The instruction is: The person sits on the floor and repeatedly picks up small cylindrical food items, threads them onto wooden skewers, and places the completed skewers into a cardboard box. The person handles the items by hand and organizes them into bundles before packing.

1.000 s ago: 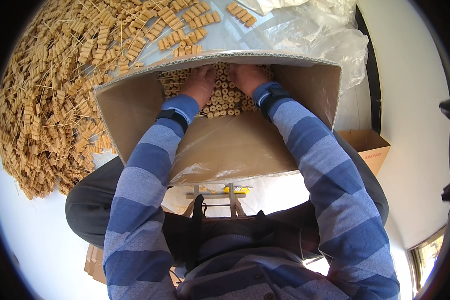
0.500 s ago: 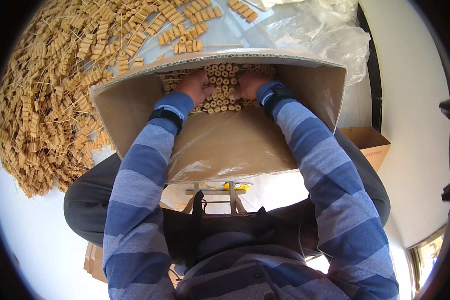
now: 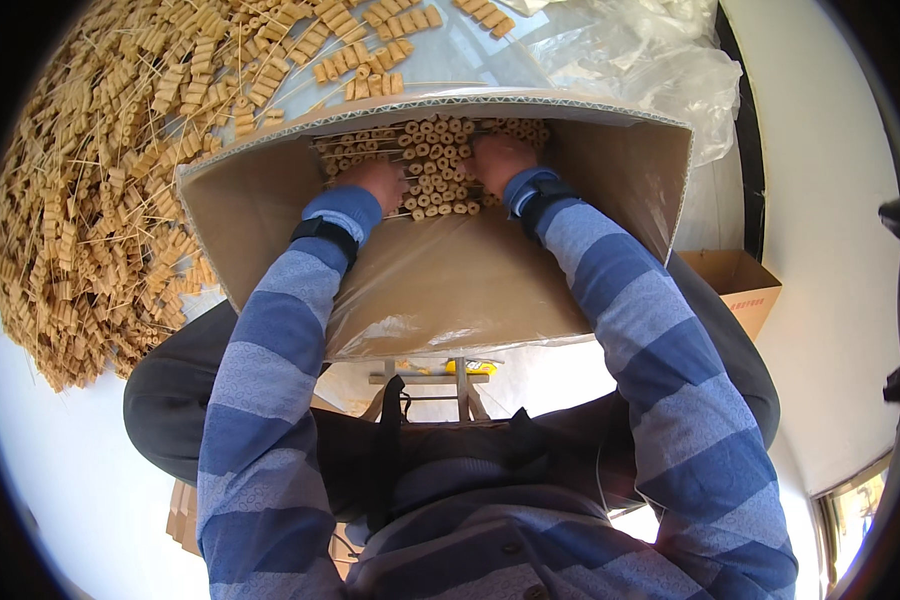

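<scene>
The left hand (image 3: pixel 373 182) and the right hand (image 3: pixel 500 162) both reached inside a large cardboard box (image 3: pixel 622 172) whose open side faced the person. Tan skewered rolls (image 3: pixel 438 168) lay packed at the far end of the box, many showing their round, hollow ends, with thin sticks among those at the left. The left hand rested against the left part of this stack, its fingers bent; whether its grip was clamped on a roll could not be told. The right hand touched the stack's right part with fingers curled, and its grip was likewise too hidden to read. A column of roll ends showed between the hands.

Clear plastic film (image 3: pixel 400 325) covered the box's near panel. To the left of the box spread a large heap of skewered rolls (image 3: pixel 100 220), and a separate short row (image 3: pixel 485 16) lay beyond the box on a pale, glossy surface (image 3: pixel 460 62). Crumpled plastic sheeting (image 3: pixel 650 85) lay to the right of that row. A smaller open carton (image 3: pixel 750 305) stood beside the right knee. Below the near panel, a yellow packet (image 3: pixel 472 367) showed near a wooden frame (image 3: pixel 463 392). Dark bands (image 3: pixel 325 237) circled both striped sleeves (image 3: pixel 255 380) near the wrists.
</scene>
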The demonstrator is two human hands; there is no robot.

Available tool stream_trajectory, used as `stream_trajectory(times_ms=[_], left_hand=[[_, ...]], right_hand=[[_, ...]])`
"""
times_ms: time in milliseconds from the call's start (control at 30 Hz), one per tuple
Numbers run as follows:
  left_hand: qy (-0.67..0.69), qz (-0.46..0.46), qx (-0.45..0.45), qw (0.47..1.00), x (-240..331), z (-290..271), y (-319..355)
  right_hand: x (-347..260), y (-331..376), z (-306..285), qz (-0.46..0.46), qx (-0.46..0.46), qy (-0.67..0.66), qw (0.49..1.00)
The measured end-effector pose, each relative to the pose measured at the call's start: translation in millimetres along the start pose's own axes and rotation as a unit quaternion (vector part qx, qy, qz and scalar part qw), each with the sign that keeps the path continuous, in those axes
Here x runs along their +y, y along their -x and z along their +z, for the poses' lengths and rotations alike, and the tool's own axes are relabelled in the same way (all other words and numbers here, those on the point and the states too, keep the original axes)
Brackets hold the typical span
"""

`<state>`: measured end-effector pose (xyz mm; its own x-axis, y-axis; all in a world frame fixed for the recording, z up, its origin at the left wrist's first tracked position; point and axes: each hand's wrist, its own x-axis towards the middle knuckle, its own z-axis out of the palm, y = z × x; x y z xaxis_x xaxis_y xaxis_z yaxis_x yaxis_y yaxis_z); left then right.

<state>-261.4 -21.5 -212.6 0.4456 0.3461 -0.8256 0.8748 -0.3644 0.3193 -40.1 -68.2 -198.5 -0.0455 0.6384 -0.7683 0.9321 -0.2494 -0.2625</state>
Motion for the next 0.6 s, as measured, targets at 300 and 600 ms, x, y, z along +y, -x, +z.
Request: stream_trajectory(times_ms=[300, 600], left_hand=[[-0.067, 0.031, 0.071, 0.995, 6.9, 10.7, 8.7], [-0.093, 0.031, 0.056, 0.994, 18.0, 18.4, 15.4]], right_hand=[[0.4, 1.7, -1.3, 0.019, -0.037, 0.01, 0.999], [-0.3, 2.6, 1.5, 0.024, -0.05, 0.022, 0.998]])
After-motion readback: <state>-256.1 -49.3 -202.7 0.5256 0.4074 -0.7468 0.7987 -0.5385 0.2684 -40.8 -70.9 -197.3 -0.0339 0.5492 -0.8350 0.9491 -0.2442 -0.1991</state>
